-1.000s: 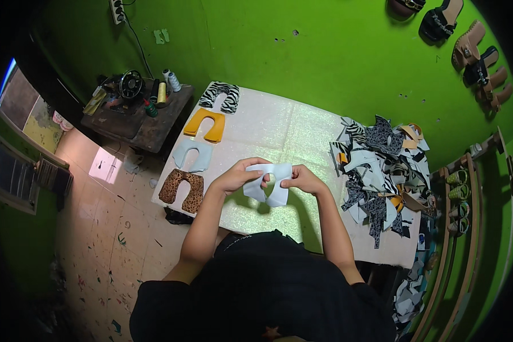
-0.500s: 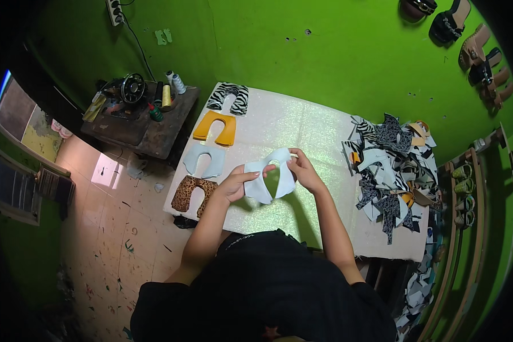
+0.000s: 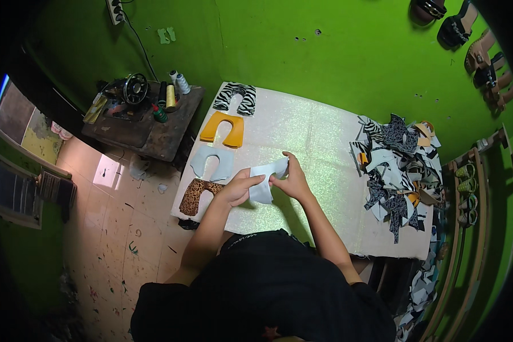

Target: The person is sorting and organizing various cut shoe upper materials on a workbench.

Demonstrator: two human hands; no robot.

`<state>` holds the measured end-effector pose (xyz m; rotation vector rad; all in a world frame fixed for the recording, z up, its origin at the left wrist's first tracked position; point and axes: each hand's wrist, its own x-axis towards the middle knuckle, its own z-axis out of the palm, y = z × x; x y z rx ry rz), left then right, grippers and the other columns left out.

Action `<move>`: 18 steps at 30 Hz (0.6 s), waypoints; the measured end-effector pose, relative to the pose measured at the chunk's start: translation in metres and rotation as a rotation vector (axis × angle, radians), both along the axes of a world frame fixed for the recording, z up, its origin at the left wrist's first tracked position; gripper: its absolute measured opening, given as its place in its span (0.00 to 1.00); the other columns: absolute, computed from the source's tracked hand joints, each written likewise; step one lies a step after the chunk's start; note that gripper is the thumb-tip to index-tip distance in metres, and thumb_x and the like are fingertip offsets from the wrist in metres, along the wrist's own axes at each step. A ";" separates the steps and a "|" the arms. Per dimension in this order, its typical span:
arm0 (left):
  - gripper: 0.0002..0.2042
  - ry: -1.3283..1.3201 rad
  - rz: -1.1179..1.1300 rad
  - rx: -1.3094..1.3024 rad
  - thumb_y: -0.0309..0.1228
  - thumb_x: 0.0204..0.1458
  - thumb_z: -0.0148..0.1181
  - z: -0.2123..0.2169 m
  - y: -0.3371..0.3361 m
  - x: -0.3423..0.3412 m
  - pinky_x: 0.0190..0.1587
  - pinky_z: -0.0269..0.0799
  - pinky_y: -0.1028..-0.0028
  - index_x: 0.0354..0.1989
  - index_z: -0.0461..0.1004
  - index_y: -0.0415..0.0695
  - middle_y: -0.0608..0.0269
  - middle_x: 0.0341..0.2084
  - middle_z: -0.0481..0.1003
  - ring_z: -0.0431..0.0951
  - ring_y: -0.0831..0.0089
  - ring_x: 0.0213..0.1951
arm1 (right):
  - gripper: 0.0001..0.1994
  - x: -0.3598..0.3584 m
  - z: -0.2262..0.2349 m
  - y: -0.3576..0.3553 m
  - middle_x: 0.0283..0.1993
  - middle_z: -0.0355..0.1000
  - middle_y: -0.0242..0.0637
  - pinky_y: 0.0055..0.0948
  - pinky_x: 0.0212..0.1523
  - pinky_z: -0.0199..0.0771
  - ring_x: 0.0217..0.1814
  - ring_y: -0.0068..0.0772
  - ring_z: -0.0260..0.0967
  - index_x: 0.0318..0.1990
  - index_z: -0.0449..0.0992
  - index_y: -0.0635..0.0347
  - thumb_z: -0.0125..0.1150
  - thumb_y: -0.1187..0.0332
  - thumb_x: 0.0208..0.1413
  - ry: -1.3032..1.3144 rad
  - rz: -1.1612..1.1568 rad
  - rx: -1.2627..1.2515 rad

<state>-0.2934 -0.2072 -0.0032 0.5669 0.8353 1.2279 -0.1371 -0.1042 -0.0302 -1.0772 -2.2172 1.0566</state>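
Above the glittery, pale-covered table, I hold a white U-shaped cut-out piece (image 3: 261,183) of sheet material between both hands. My left hand (image 3: 237,190) pinches its left side, thumb on top. On its right part, the fingers and thumb of my right hand (image 3: 292,179) are closed. Along the table's left edge lie similar U-shaped pieces in a column: zebra-striped ones (image 3: 247,98) at the far end, yellow ones (image 3: 216,126), white ones (image 3: 199,161), and leopard-print ones (image 3: 192,199) nearest me. My left forearm partly hides the leopard-print pieces.
A heap of patterned and white offcuts (image 3: 390,162) covers the table's (image 3: 336,216) right end. To the left stands an old sewing machine (image 3: 128,91) on a wooden stand (image 3: 154,134), with thread cones (image 3: 182,84). Sandals (image 3: 459,25) hang on the green wall; a rack (image 3: 479,228) stands right.
The white piece has turned and folded, so its opening shows less than before. My right hand has shifted its grip and come closer to my left. The view has shifted slightly.
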 end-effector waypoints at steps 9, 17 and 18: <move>0.13 0.087 -0.100 0.025 0.25 0.53 0.46 0.011 -0.004 -0.002 0.41 0.69 0.76 0.47 0.63 0.34 0.59 0.37 0.72 0.74 0.73 0.38 | 0.40 -0.015 -0.009 -0.008 0.44 0.64 0.56 0.38 0.45 0.66 0.45 0.51 0.65 0.55 0.53 0.64 0.65 0.65 0.29 0.078 -0.092 -0.126; 0.13 0.250 -0.121 -0.024 0.24 0.53 0.45 0.016 -0.009 -0.022 0.41 0.69 0.76 0.47 0.64 0.34 0.58 0.36 0.72 0.74 0.72 0.39 | 0.35 -0.010 0.003 0.003 0.27 0.71 0.52 0.35 0.34 0.70 0.30 0.47 0.71 0.47 0.64 0.61 0.69 0.55 0.28 -0.050 0.047 0.083; 0.13 0.280 -0.132 -0.034 0.24 0.53 0.45 0.017 -0.011 -0.024 0.41 0.70 0.76 0.46 0.64 0.33 0.57 0.36 0.72 0.74 0.72 0.38 | 0.35 -0.010 0.008 0.003 0.27 0.71 0.52 0.35 0.34 0.70 0.30 0.47 0.71 0.47 0.64 0.61 0.69 0.55 0.28 -0.052 0.048 0.082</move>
